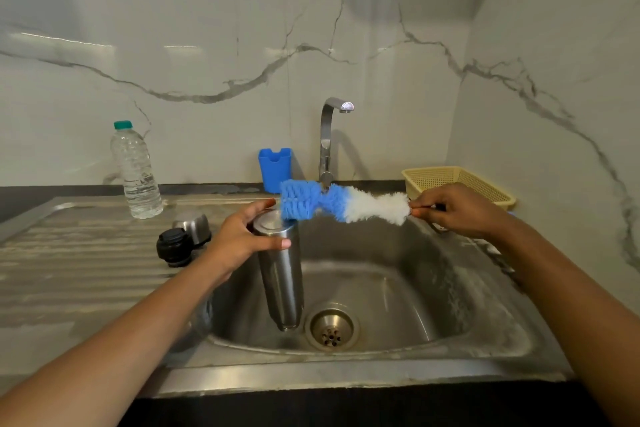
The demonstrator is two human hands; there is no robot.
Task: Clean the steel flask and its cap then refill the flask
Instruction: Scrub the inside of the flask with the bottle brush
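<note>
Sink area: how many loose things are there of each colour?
Steel: 2, flask, cap
Black: 1, stopper
Blue: 1, holder
Blue-white: 1, brush
Clear: 1, bottle
Yellow: 1, basket
Total: 7

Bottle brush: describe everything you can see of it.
The bottle brush has fluffy bristles, blue along the tip half with a narrow waist, white toward the stem. It lies nearly level above the sink. The right hand pinches its stem at the white end; the blue tip is at the open mouth of the steel flask, which the left hand grips.
</note>
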